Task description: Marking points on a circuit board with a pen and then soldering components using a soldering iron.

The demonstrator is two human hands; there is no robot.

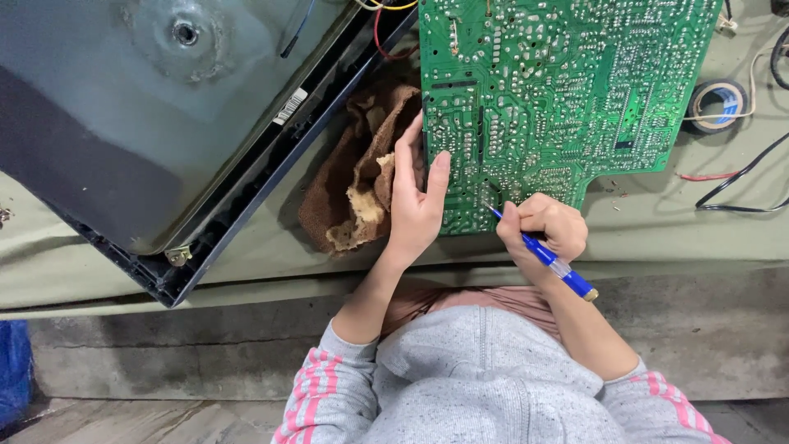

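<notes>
While left hand (415,201) steadies green circuit board (559,90) at frame centre, right hand (546,226) grips blue screwdriver (546,256); probing solder side; requires fine tip placement.

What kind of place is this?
Likely an electronics repair bench: a bare green circuit board under the hands, an opened tube-screen housing beside it, and a roll of tape with loose wires on a cloth-covered table.

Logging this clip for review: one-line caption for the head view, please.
Left hand steadies a green circuit board while right hand touches a blue pen-like tool to it.
</notes>
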